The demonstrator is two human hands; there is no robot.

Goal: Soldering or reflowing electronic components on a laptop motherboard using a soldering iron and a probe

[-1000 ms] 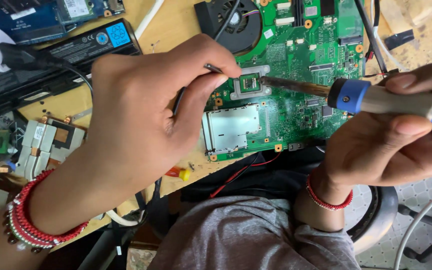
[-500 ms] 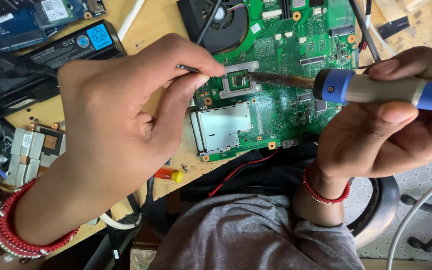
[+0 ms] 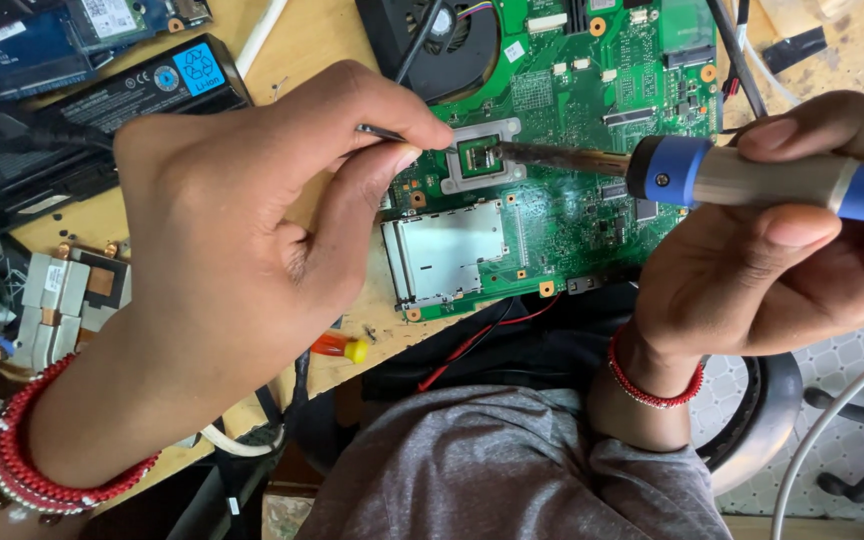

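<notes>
From the head camera, looking straight down, a green laptop motherboard (image 3: 572, 190) lies flat on the wooden surface (image 3: 322, 45), overhanging its near edge a little so that the socket area sits directly under both hands. The left hand (image 3: 242, 250) comes in from eight o'clock, and its thumb and forefinger are pinched tight on a thin metal tool, probably tweezers (image 3: 382, 131), whose tip is hidden behind the fingertips; it points toward the small square chip (image 3: 479, 155) framed by a grey metal bracket. The right hand (image 3: 772, 270) comes in from three o'clock with its fingers (image 3: 802, 125) curled fully around the blue handle of a soldering iron (image 3: 742, 180), held nearly level so that the dark tip (image 3: 542, 155) meets the chip at its three o'clock edge. Holding the two tools from opposite sides would seem to let one hand steady or lift the part while the other heats it (a judgement, since the contact point itself is very small). At six o'clock from the chip sits a bare silver card slot (image 3: 444, 250). At twelve o'clock a black cooling fan (image 3: 442, 40) rests beside the board. At ten o'clock lies a black laptop battery (image 3: 92, 110), and at eight o'clock a copper and aluminium heatsink (image 3: 62, 295). A small red and yellow screwdriver (image 3: 337, 348) lies near the surface's edge, and red beaded bracelets (image 3: 37, 470) circle the left wrist.
</notes>
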